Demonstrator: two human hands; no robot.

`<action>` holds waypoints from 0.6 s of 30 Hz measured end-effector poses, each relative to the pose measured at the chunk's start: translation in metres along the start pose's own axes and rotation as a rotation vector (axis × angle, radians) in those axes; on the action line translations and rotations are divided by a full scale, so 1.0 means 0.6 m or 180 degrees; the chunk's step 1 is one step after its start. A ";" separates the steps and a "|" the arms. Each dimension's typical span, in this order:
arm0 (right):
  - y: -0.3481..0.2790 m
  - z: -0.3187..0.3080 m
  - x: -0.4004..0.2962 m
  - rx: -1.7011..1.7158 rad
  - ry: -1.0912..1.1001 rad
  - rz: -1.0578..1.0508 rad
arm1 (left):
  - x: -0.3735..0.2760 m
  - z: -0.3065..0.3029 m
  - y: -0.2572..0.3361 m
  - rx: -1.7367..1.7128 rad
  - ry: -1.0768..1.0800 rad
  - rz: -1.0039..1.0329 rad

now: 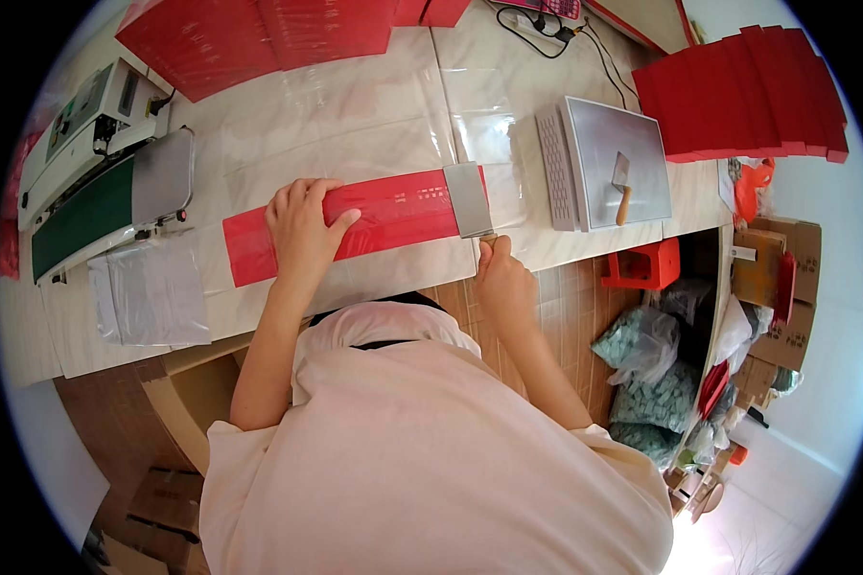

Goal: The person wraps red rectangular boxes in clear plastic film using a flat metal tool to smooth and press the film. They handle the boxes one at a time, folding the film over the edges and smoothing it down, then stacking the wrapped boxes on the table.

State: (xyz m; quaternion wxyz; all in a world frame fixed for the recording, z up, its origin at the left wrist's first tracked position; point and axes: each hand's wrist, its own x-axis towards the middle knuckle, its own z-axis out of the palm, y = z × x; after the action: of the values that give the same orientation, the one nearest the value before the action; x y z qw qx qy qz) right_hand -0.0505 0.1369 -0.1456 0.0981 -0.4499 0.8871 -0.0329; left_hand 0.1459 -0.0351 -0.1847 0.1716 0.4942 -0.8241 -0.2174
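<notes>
A long red box (388,208) in clear plastic film lies slantwise across the table near its front edge, white print on its top. My left hand (302,215) grips its left half, fingers over the far side and thumb spread on top. My right hand (505,277) is closed round the wooden handle of a wide scraper (467,200). The scraper's flat metal blade lies across the box's right end, covering part of it. Clear film (507,187) extends past that end. Most of the handle is hidden in my fist.
At left stands a conveyor-type sealing machine (108,172), with clear plastic bags (151,295) before it. A metal-topped vented unit (618,162) at right carries a second scraper (622,187). Red boxes (208,43) stand behind; more red boxes (741,100) are stacked far right. A red stool (644,264) is below.
</notes>
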 end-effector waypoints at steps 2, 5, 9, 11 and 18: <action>0.004 0.001 0.001 0.0001 0.0038 0.0003 | 0.001 -0.002 0.002 -0.0031 -0.0079 -0.0047; 0.003 -0.007 0.002 0.0019 -0.0026 0.0086 | 0.001 -0.004 0.004 -0.0056 -0.0131 -0.0070; 0.009 -0.009 0.004 0.0152 -0.0031 0.0148 | 0.001 -0.005 0.004 -0.0071 -0.0131 -0.0076; 0.015 -0.004 0.004 0.0266 -0.0013 0.0174 | 0.002 -0.006 0.006 -0.0063 -0.0132 -0.0087; 0.028 0.004 0.011 0.0154 -0.0082 0.0280 | 0.004 -0.006 0.009 -0.0146 -0.0091 -0.0136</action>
State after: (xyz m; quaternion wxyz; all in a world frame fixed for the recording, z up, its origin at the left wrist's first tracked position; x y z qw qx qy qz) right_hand -0.0671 0.1417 -0.1512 0.1217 -0.4083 0.9036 -0.0443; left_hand 0.1429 -0.0356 -0.1787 0.1664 0.5044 -0.8105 -0.2469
